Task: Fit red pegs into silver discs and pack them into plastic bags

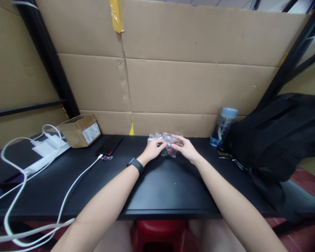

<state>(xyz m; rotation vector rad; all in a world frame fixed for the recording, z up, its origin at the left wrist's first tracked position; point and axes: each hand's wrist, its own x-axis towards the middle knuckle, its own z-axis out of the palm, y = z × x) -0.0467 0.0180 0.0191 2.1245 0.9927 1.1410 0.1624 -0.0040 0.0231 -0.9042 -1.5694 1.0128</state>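
Observation:
Both my hands reach to the far side of a black table [157, 185], where a small pile of clear plastic bags [160, 138] with something red inside lies against the cardboard wall. My left hand [153, 149], with a black watch on the wrist, has its fingers curled on the pile from the left. From the right, my right hand [185, 148] closes its fingers on the same bags. What is inside the bags is too small to make out.
A blue-capped clear bottle [223, 126] stands right of my hands, beside a black backpack [278, 140]. At the left lie a dark phone [109, 145], a small cardboard box [80, 130], white cables [23, 175] and a white charger. A red stool [159, 234] is under the table.

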